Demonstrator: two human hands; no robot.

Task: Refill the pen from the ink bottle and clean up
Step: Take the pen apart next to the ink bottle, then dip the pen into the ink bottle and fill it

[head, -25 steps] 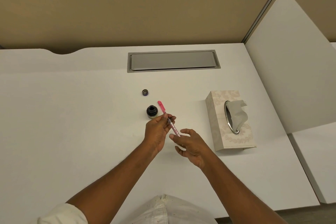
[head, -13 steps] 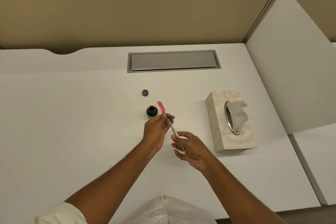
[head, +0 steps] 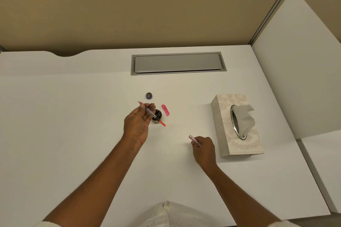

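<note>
My left hand (head: 138, 123) pinches the pen's inner part (head: 153, 115), a thin clear tube with an orange end, its nib pointing up-left. It is held just above the open dark ink bottle (head: 158, 116), which my fingers partly hide. My right hand (head: 203, 148) is closed on the pink pen barrel (head: 194, 139), low over the desk to the right. The pink pen cap (head: 165, 109) lies on the desk right of the bottle. The bottle's small dark lid (head: 149, 95) rests behind it.
A patterned tissue box (head: 222, 125) with a tissue sticking out stands at the right. A grey cable hatch (head: 178, 63) is set into the white desk (head: 73, 116) at the back. A white divider panel (head: 299, 61) borders the right side.
The pen has come apart: my right hand pulled the barrel off and moved down-right with it. My left hand turned the inner part over the bottle. The pink cap now lies uncovered on the desk.
</note>
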